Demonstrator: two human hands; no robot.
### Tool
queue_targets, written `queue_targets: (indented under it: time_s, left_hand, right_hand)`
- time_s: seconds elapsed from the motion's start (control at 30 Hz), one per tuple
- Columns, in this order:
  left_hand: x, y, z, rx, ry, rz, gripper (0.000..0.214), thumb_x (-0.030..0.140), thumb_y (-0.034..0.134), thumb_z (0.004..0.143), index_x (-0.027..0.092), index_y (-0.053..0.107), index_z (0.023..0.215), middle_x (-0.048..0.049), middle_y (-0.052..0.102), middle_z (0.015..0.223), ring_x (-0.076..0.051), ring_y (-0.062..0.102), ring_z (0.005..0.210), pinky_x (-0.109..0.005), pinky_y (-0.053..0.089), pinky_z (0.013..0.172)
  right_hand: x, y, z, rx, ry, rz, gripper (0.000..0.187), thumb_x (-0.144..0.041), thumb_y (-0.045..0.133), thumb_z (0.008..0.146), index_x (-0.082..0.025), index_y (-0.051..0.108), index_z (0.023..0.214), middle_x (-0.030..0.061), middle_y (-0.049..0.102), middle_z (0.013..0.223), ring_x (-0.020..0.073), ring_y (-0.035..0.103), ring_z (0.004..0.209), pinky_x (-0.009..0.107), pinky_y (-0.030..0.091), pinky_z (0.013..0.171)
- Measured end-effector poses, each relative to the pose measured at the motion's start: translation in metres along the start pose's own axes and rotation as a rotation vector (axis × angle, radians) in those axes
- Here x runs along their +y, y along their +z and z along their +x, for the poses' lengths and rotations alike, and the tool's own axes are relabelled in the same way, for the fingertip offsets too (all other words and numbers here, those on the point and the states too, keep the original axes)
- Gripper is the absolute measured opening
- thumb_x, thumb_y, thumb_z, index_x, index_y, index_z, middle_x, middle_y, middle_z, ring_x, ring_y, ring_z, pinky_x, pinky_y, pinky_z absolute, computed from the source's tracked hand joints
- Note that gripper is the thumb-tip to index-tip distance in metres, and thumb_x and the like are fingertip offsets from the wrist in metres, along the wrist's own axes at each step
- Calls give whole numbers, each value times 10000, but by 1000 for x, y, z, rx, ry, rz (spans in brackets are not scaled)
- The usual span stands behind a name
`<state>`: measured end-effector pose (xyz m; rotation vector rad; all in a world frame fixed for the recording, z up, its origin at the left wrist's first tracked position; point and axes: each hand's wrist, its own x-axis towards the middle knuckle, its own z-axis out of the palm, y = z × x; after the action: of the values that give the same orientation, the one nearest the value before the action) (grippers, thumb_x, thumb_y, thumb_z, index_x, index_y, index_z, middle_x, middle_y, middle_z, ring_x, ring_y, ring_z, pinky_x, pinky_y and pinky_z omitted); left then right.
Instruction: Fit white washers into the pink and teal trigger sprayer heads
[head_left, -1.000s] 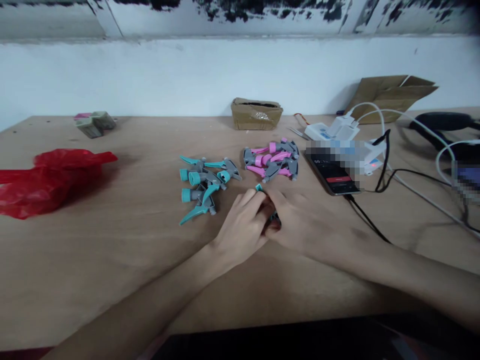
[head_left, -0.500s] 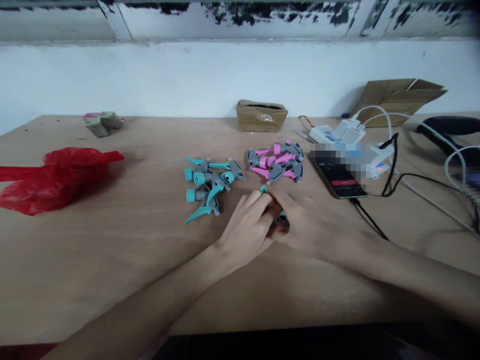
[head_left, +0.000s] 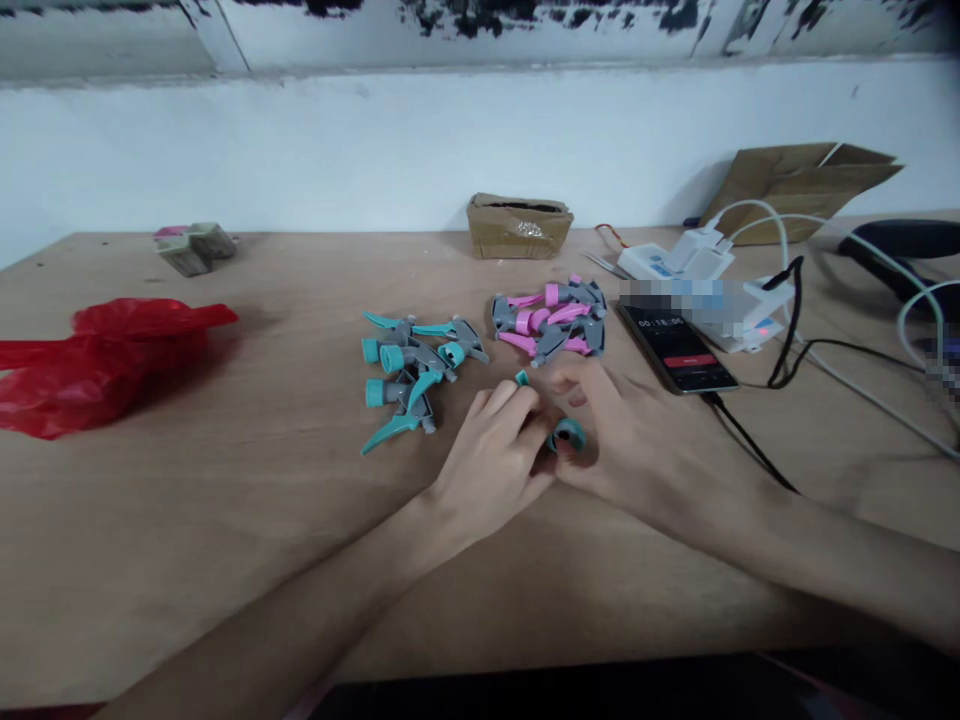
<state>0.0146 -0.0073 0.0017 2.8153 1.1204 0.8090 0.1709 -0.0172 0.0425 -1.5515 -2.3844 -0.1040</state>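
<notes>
Wrapped round a teal and grey trigger sprayer head (head_left: 571, 432), my left hand (head_left: 491, 445) covers most of it. The sprayer's teal collar faces right out of the fist, and a small teal tip shows above the knuckles. Beside the collar my right hand (head_left: 626, 430) has its thumb at the rim; its other fingers are spread apart from it. Left of my hands lies a group of teal and grey trigger sprayer heads (head_left: 420, 370). Beyond my hands is a heap of pink and grey trigger sprayer heads (head_left: 551, 318).
A phone (head_left: 679, 350) with a running timer and a cable lies at right, near a white power strip (head_left: 645, 262) with chargers. A small cardboard box (head_left: 517, 230) and a brown carton (head_left: 795, 190) stand by the wall. A red plastic bag (head_left: 112, 365) lies at left.
My right hand's fingers have come away from the sprayer's collar and spread, so the collar now shows. My left hand keeps its hold. The view has shifted slightly.
</notes>
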Motion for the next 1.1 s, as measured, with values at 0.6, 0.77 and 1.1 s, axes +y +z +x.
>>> queue_targets:
  time_s: [0.6,0.77,1.1]
  left_hand:
    - [4,-1,1,-6,-37,94,106,193,549,799,109,590,849,-67,530,866,-216,450,824,-336,355,649]
    - [5,-2,2,-23,-71,136,103,217,541,815,122,579,803,-67,535,866,-220,458,826,-343,352,659]
    - [2,-2,0,-18,-101,73,161,235,553,814,121,595,920,-83,544,930,-232,465,877,-360,398,738]
  right_hand:
    - [-12,-3,-14,4,-103,-144,34,-112,585,729,-126,615,738,55,621,708,222,579,722,287,347,481]
    - [-15,-2,-17,53,-162,-178,112,-46,596,716,-140,590,655,43,609,642,216,574,668,283,339,452]
    - [9,0,-11,107,-100,167,94,-130,555,767,-159,632,721,43,649,732,186,599,690,304,448,624]
